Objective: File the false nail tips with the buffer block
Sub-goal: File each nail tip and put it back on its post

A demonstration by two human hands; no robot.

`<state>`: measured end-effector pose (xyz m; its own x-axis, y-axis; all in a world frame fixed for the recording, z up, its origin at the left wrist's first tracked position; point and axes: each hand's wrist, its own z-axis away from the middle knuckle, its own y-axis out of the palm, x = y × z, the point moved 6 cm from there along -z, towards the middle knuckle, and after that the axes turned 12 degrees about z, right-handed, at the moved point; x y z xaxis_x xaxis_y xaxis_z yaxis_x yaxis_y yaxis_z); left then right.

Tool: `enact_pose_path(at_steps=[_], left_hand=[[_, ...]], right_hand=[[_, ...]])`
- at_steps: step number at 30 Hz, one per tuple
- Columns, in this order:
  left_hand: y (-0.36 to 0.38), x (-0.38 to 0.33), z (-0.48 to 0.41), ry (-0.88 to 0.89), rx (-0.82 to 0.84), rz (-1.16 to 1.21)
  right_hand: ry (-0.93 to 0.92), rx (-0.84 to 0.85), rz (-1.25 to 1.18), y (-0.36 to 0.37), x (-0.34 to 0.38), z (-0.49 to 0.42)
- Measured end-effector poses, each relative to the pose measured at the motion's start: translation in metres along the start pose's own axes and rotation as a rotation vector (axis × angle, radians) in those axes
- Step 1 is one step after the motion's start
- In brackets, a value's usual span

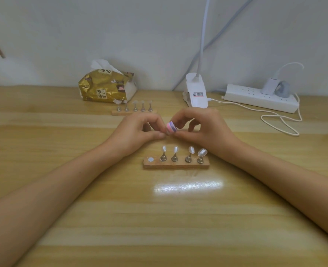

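Buffer block, pink and purple layers

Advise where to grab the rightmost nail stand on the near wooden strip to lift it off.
Pinch the metal stem of the rightmost stand just under its nail tip, coming in from the right end of the wooden strip. That side is open, while the next stand sits close on its left. The broad tip tilts up and to the right, so probably best to keep off it.

Two wooden holders: the six-o'clock holder carries four nail tips, the twelve-o'clock holder five; one buffer block.
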<state>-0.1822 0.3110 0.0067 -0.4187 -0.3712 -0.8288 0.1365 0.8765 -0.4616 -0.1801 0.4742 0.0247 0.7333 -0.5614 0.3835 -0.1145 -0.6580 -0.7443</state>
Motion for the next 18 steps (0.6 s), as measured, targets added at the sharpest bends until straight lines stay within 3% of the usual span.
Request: enact_pose_path(at_steps=[18], left_hand=[[-0.0003,-0.0007,-0.0001,0.016,-0.007,0.002]], right_hand=[[-0.06,-0.046,0.02,-0.0039,0.0073,0.0004]])
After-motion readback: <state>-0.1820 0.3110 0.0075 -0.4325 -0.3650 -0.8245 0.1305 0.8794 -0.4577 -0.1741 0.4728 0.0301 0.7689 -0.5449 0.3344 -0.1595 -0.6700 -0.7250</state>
